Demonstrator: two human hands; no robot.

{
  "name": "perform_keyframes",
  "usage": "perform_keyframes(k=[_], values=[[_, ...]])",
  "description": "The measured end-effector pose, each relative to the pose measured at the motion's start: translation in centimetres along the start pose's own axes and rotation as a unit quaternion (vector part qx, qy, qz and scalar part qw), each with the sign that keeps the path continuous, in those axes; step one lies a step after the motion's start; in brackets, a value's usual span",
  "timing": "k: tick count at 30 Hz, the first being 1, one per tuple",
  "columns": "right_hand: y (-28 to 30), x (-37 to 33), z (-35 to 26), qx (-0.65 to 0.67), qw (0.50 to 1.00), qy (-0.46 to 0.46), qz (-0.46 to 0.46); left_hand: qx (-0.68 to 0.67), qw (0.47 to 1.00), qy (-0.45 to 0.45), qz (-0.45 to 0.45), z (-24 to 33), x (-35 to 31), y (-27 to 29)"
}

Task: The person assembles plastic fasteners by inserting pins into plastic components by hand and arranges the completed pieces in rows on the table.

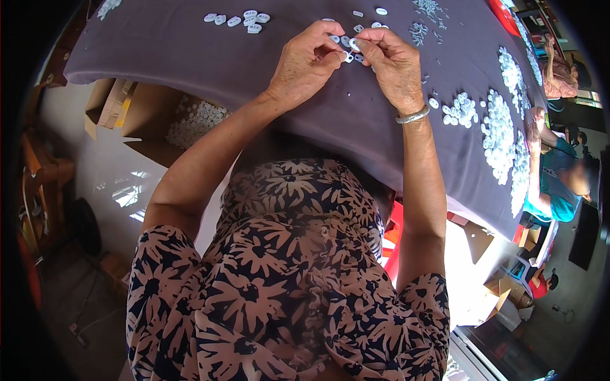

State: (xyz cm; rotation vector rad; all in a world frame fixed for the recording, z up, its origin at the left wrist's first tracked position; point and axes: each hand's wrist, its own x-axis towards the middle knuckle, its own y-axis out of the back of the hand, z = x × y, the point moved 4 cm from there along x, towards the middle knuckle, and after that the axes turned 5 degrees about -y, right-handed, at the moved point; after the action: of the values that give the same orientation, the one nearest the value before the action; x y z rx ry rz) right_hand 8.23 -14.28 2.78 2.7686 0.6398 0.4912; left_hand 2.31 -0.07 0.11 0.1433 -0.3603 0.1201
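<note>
Above the dark cloth-covered table [190,57], my two hands are close together at the far middle. Between the thumb and fingers of my right hand [393,66] is a small white oval plastic piece [354,44]. My left hand [305,62] is pinched beside it, with a small white plastic part [348,57] at its fingertips; its exact shape is too small to tell. Several more white oval pieces [345,40] lie on the cloth behind and between the fingers, partly hidden by them. A bracelet [413,115] circles my right wrist.
White oval pieces [248,20] are grouped at the far left. Small grey parts [427,9] lie scattered at the far right. Heaps of white pieces [499,136] spread along the right side, near a co-worker in teal [559,181]. Below the table's left edge stands a cardboard box [149,117] of white pieces.
</note>
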Motion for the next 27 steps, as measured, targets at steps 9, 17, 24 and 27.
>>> perform_keyframes(k=[9, 17, 24, 27], values=[[0.04, 0.04, 0.02, 0.024, 1.0, -0.005, -0.011, -0.008, 1.0, -0.008, 0.015, 0.05, 0.07, -0.1], [-0.04, -0.02, 0.02, 0.024, 1.0, -0.004, -0.011, -0.029, 0.999, -0.012, 0.026, 0.33, 0.07, -0.04], [-0.13, -0.08, 0.18, 0.011, 1.0, -0.017, -0.016, -0.035, 0.999, -0.007, 0.02, 0.33, 0.13, -0.06], [-0.26, -0.11, 0.25, 0.035, 0.999, -0.018, -0.022, -0.039, 0.999, -0.007, 0.023, 0.17, 0.14, -0.04]])
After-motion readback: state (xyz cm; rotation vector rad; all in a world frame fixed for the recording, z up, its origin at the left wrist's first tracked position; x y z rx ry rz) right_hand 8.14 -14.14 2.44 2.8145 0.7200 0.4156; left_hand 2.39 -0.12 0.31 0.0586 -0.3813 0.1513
